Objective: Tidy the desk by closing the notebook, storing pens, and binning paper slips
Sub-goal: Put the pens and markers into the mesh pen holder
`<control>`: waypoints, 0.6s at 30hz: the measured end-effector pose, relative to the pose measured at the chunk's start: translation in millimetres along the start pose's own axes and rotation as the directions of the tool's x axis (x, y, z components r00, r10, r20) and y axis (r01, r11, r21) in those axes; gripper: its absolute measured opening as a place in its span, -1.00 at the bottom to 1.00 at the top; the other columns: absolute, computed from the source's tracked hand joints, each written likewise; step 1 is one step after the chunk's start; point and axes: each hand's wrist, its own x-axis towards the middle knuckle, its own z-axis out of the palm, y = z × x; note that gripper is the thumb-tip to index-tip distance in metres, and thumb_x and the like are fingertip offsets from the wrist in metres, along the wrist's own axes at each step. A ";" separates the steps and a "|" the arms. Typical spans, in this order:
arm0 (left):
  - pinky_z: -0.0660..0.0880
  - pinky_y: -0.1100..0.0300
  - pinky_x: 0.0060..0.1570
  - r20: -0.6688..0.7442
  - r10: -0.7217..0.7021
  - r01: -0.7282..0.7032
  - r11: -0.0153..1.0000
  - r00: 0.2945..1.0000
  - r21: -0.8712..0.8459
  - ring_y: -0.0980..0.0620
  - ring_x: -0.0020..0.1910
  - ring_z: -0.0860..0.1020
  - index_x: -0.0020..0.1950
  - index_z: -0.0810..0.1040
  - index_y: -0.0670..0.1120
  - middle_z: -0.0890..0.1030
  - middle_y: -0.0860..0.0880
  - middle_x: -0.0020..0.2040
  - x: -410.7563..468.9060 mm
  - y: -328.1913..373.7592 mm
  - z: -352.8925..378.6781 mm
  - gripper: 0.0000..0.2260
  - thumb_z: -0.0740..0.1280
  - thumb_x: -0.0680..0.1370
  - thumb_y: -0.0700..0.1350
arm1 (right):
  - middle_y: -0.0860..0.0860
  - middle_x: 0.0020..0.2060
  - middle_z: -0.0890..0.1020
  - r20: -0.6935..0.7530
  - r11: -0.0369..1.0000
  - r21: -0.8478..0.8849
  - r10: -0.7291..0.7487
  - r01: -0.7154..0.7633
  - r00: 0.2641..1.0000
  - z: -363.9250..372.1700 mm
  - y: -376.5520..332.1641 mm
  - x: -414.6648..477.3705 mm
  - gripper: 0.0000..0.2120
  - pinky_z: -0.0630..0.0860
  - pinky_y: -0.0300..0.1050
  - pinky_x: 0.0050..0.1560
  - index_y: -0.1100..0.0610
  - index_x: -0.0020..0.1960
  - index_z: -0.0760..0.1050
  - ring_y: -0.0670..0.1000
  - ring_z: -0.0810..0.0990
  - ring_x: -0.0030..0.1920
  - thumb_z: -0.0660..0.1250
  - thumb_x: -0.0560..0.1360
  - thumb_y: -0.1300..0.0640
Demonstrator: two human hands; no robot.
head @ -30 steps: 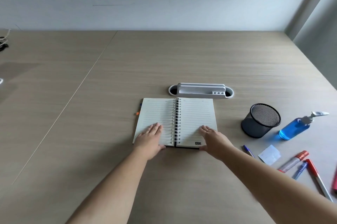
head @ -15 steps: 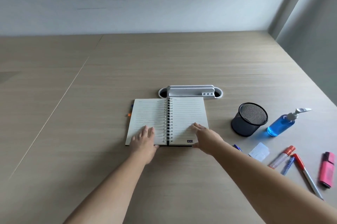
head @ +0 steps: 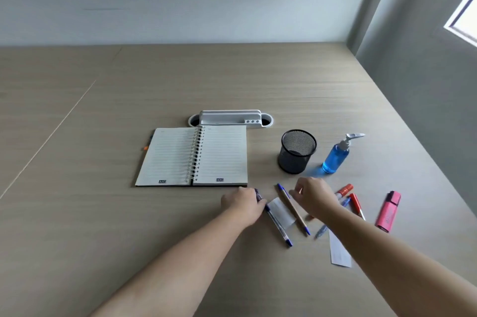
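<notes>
The spiral notebook [head: 192,155] lies open at the desk's middle. My left hand [head: 244,204] is curled around the upper end of a clear blue pen [head: 278,225], which still lies on the desk. A small paper slip [head: 282,213] sits between that pen and a brown pen [head: 294,209]. My right hand [head: 313,196] hovers over the brown pen's upper part, fingers apart and holding nothing. A red-capped marker [head: 345,189], a red pen [head: 357,206] and a blue pen [head: 321,232] are partly hidden by my right arm. A long paper slip [head: 340,253] lies nearer me.
A black mesh pen cup [head: 296,151] stands right of the notebook, with a blue pump bottle [head: 335,158] beside it. A pink highlighter [head: 388,211] lies at the far right. A white desk tray [head: 229,119] sits behind the notebook. An orange tip [head: 145,148] pokes out at its left edge.
Both hands have left the notebook pages and moved right and nearer to the loose pens. The left hand has closed on the clear blue pen. The view has swung right.
</notes>
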 end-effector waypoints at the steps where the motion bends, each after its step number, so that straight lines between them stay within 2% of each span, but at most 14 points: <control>1: 0.42 0.12 0.02 0.007 -0.034 0.034 0.999 0.999 0.001 -0.11 0.19 0.56 0.15 0.55 -0.01 0.60 -0.08 0.19 -1.6 9.7 5.1 -0.62 0.12 0.58 0.19 | 0.10 -0.12 0.65 0.025 1.000 -0.017 -0.006 0.006 1.000 1.7 4.1 -1.8 -0.76 0.51 -0.09 -0.21 0.15 -0.07 0.58 0.06 0.58 -0.17 0.31 0.48 -0.03; 5: 0.36 0.18 -0.09 -0.001 -0.153 0.153 0.988 0.988 -0.013 -0.10 0.13 0.60 0.06 0.59 0.02 0.65 -0.07 0.11 -2.9 27.0 20.6 -0.59 0.10 0.57 0.25 | 0.14 -0.12 0.65 0.056 0.996 -0.071 -0.050 0.054 0.997 11.7 9.1 -4.5 -0.63 0.56 -0.02 -0.11 0.22 -0.07 0.57 0.12 0.61 -0.10 0.26 0.49 -0.11; 7: 0.38 0.19 -0.10 -0.010 -0.177 0.177 0.984 0.984 0.006 -0.10 0.12 0.61 0.06 0.60 0.01 0.66 -0.06 0.10 0.3 30.4 24.1 -0.59 0.10 0.58 0.24 | 0.15 -0.08 0.65 0.083 0.994 -0.086 -0.057 0.064 0.995 18.0 8.7 -1.5 -0.67 0.53 -0.04 -0.12 0.21 -0.06 0.54 0.14 0.60 -0.07 0.28 0.48 -0.07; 11: 0.47 0.15 0.01 -0.015 -0.212 0.212 0.976 0.977 0.045 -0.11 0.14 0.60 0.15 0.60 -0.05 0.65 -0.08 0.14 8.9 32.3 26.9 -0.63 0.12 0.59 0.12 | 0.19 -0.04 0.62 0.107 0.995 -0.087 -0.046 0.056 0.993 23.4 4.7 6.6 -0.75 0.44 -0.06 -0.19 0.22 -0.02 0.52 0.17 0.58 -0.08 0.30 0.47 0.03; 15: 0.44 0.18 -0.10 0.023 -0.231 0.232 0.971 0.973 -0.066 -0.14 0.10 0.61 0.05 0.60 -0.09 0.65 -0.10 0.08 12.8 29.7 28.8 -0.65 0.19 0.55 0.13 | 0.17 -0.23 0.56 0.116 0.999 -0.017 -0.030 0.032 0.993 24.7 -0.8 6.9 -0.79 0.40 -0.07 -0.29 0.22 -0.16 0.50 0.13 0.51 -0.24 0.29 0.43 0.06; 18: 0.39 0.18 -0.20 0.047 -0.246 0.250 0.948 0.968 -0.196 -0.17 -0.04 0.61 -0.10 0.59 -0.09 0.65 -0.12 -0.07 12.9 25.8 27.2 -0.74 0.25 0.51 0.07 | 0.09 -0.36 0.56 0.015 0.985 0.169 -0.034 0.031 0.999 12.7 -0.8 -1.4 -0.78 0.45 -0.05 -0.30 0.22 -0.21 0.52 0.12 0.55 -0.27 0.31 0.40 0.05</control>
